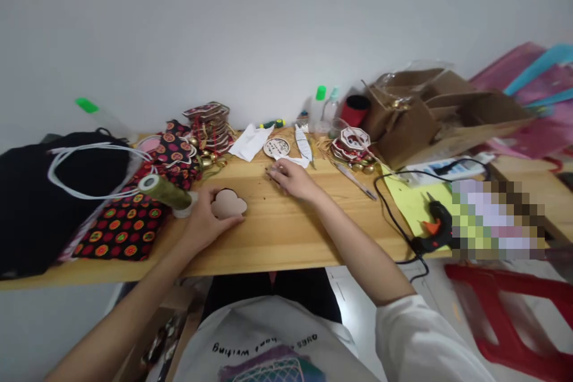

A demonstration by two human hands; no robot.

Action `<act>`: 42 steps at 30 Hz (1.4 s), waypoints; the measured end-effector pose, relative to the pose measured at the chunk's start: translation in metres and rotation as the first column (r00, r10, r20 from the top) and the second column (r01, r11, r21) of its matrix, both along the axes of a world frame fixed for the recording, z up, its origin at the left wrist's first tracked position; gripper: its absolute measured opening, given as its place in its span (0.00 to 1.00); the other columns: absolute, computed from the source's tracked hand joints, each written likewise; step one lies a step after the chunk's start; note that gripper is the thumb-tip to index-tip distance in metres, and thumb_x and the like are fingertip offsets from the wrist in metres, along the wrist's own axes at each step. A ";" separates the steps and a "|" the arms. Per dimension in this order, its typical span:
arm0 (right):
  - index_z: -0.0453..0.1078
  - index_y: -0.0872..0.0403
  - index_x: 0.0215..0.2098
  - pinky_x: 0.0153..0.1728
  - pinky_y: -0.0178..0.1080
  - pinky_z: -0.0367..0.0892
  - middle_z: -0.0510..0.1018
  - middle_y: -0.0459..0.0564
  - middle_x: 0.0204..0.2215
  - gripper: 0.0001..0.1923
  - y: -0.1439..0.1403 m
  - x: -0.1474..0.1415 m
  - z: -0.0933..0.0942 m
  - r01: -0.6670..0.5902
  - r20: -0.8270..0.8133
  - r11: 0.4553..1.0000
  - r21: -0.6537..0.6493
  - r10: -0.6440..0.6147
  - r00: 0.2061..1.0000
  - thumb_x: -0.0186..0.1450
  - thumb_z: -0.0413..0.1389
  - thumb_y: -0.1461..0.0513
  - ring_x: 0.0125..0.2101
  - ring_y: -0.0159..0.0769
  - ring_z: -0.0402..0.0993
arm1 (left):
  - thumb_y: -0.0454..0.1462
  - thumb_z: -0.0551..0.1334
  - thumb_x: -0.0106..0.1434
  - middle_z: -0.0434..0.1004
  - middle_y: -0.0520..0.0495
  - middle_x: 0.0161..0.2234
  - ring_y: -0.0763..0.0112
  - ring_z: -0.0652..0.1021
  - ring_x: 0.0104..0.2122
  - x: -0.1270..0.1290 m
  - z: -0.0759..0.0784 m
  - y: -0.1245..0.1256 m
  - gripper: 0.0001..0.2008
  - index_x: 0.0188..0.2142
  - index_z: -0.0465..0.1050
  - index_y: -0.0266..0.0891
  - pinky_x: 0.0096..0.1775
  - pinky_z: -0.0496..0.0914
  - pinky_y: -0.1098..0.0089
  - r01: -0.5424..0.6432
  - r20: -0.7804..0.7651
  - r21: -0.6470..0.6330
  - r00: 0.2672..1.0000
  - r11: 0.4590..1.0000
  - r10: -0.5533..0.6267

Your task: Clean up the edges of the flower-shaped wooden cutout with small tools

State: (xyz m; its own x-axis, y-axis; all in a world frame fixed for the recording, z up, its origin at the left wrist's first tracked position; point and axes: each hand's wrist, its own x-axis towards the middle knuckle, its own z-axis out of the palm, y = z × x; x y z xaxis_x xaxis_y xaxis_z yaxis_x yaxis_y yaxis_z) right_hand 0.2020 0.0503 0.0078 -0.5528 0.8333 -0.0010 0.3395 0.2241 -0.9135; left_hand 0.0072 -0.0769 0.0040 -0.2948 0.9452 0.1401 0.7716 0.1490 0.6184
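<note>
Left hand (203,221) pinches one cloud-shaped wooden cutout (228,203) on the surface (277,233); right hand (293,180), arm outstretched, lies flat with fingers spread loosely.

Left hand (203,222) grips the cloud-shaped piece (228,203) flat on the table (286,239). Just left of that grip lies a spool (165,191), on patterned cloth (129,224). Right of it, the right hand (293,180) presses the tabletop. Behind the grip sits a stack of ornaments (209,125). Far right: a glue gun (436,224), with cardboard boxes (416,116) behind it.
</note>
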 end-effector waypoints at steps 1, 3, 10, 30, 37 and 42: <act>0.59 0.54 0.30 0.18 0.29 0.54 0.63 0.36 0.14 0.05 0.000 -0.002 0.000 0.032 -0.055 0.996 -0.080 -0.036 0.998 0.62 0.50 0.61 0.12 0.24 0.57 | 0.48 0.65 0.43 0.71 0.45 0.41 0.58 0.73 0.42 0.002 0.005 0.002 0.29 0.43 0.63 0.39 0.45 0.67 0.58 0.010 0.063 -0.002 0.998 1.000 -0.010; 0.59 0.54 0.28 0.14 0.28 0.51 0.61 0.35 0.12 0.08 0.000 -0.003 0.002 0.087 -0.142 0.973 -0.214 -0.119 0.983 0.62 0.51 0.59 0.09 0.23 0.54 | 0.47 0.63 0.47 0.73 0.47 0.40 0.61 0.74 0.40 0.005 0.017 0.012 0.23 0.41 0.66 0.39 0.44 0.68 0.62 0.045 0.150 -0.011 0.988 0.999 -0.042; 0.62 0.56 0.25 0.10 0.28 0.45 0.63 0.37 0.12 0.16 0.008 0.001 0.009 0.135 -0.294 0.878 -0.459 -0.294 0.909 0.54 0.56 0.51 0.08 0.20 0.53 | 0.49 0.66 0.43 0.77 0.47 0.33 0.65 0.75 0.32 0.019 0.036 0.065 0.24 0.36 0.73 0.37 0.32 0.69 0.69 0.090 0.546 -0.015 0.835 0.996 -0.067; 0.56 0.54 0.26 0.09 0.27 0.41 0.66 0.39 0.15 0.22 -0.014 -0.008 0.001 -0.195 -0.318 0.910 -0.367 0.074 0.945 0.62 0.45 0.44 0.09 0.19 0.50 | 0.42 0.70 0.41 0.78 0.47 0.26 0.72 0.74 0.23 0.026 0.001 0.072 0.18 0.31 0.75 0.33 0.26 0.66 0.73 0.032 0.963 0.041 0.264 0.999 -0.048; 0.57 0.53 0.28 0.10 0.28 0.43 0.71 0.41 0.18 0.21 -0.014 -0.003 0.004 -0.288 -0.355 0.896 -0.338 0.162 0.921 0.63 0.45 0.45 0.09 0.19 0.50 | 0.41 0.69 0.44 0.78 0.46 0.25 0.73 0.74 0.22 0.025 0.000 0.072 0.16 0.30 0.75 0.32 0.27 0.67 0.72 0.128 0.968 0.095 0.221 0.987 -0.121; 0.57 0.53 0.28 0.11 0.27 0.45 0.70 0.40 0.19 0.20 -0.011 -0.002 0.002 -0.245 -0.347 0.912 -0.328 0.125 0.930 0.63 0.46 0.45 0.10 0.19 0.53 | 0.41 0.68 0.47 0.79 0.44 0.29 0.71 0.76 0.25 0.021 0.006 0.072 0.16 0.34 0.73 0.32 0.29 0.69 0.71 0.171 0.976 0.118 0.161 0.978 -0.145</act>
